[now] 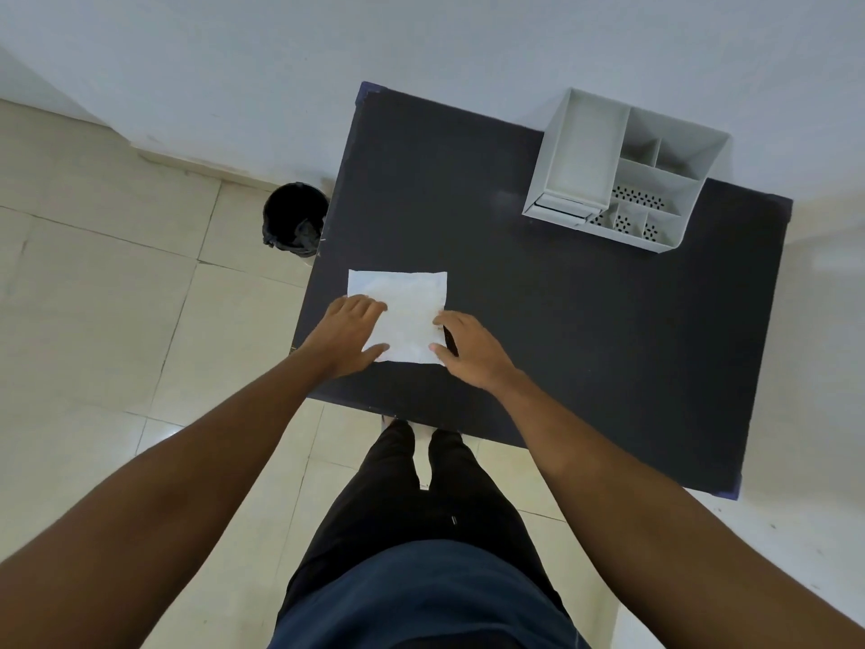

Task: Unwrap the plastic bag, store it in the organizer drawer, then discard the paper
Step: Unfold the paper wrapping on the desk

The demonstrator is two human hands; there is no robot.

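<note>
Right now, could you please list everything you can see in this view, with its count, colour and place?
Table: one, black, against the wall.
Paper: one, white, flat near the table's left front edge.
Organizer: one, light grey, far right of the table, compartments open on top.
Bin: one, black, dark liner, on the floor left of the table.
Floor: cream tiles.
Wall: pale.
Left hand: on the paper's left edge.
Right hand: at its right edge.

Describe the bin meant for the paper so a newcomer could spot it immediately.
Start at the dark table and go to its far left side. On the tiled floor beside it stands a small round bin. It is black and the only thing on the floor.
</note>
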